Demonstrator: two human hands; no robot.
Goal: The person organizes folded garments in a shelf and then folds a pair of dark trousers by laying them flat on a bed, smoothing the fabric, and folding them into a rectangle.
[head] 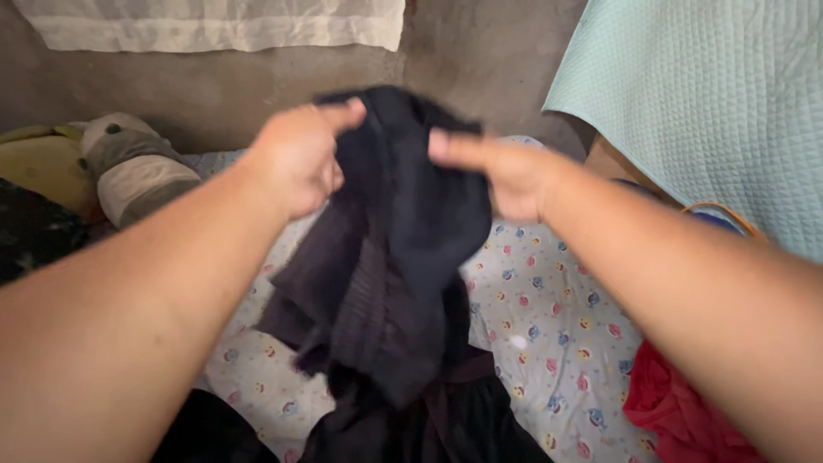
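Two hands are showing: the left hand (296, 159) and the right hand (506, 176), both pinching one dark garment (386, 274) that is hanging between them. One bed sheet (549, 334) with small cartoon prints is lying beneath. One red cloth (677, 411) is sitting at the lower right. One pale green quilted blanket (711, 103) is hanging at the upper right. One white curtain (214, 21) is hanging along the top. One grey-and-white rolled bundle (133, 167) is lying at the left, and one yellow cushion (43, 167) is lying beside it.
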